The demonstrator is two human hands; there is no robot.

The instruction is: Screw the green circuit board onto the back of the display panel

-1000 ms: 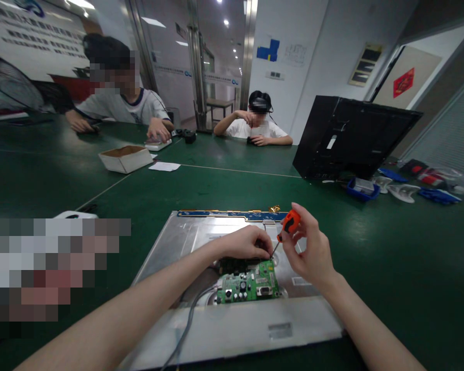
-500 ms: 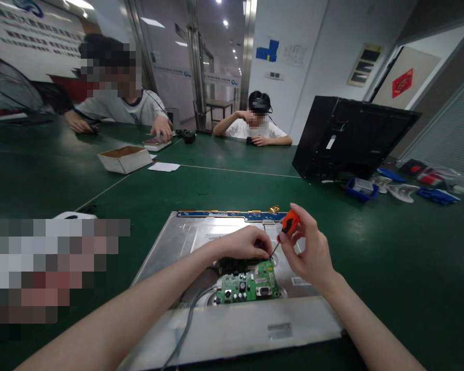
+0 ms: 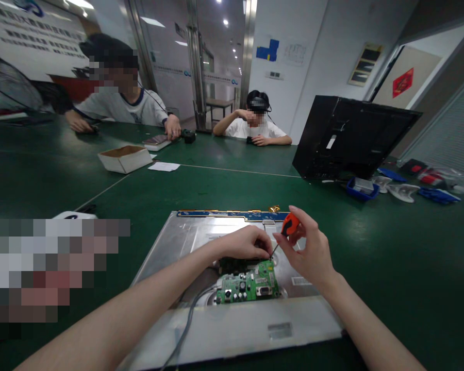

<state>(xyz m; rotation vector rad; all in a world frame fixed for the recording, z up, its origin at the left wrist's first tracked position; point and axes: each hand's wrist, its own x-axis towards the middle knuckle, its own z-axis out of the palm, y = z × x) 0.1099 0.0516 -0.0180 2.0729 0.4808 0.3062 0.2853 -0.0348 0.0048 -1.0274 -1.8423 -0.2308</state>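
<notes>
An orange and black screwdriver (image 3: 291,223) is held in the fingers of my right hand (image 3: 312,255). Its thin shaft slants down to the left, with the tip at the upper right corner of a green circuit board (image 3: 251,283). Right beside that tip, my left hand (image 3: 251,242) has its fingers curled and pressed together; whatever they pinch is hidden. The board lies on a metal display panel (image 3: 193,226) with a blue strip board (image 3: 224,215) along its far edge. A grey cable (image 3: 191,319) runs from the board's left side towards me.
A black monitor housing (image 3: 351,136) stands at the right, with a blue tray (image 3: 361,189) of small parts beneath it. An open box (image 3: 124,159) and white paper (image 3: 164,166) lie at the far left. Two people sit across the green table (image 3: 232,185).
The fingers of my right hand have shifted slightly around the screwdriver handle, which has turned a little. My left hand stays put. One person's hand across the table moved right.
</notes>
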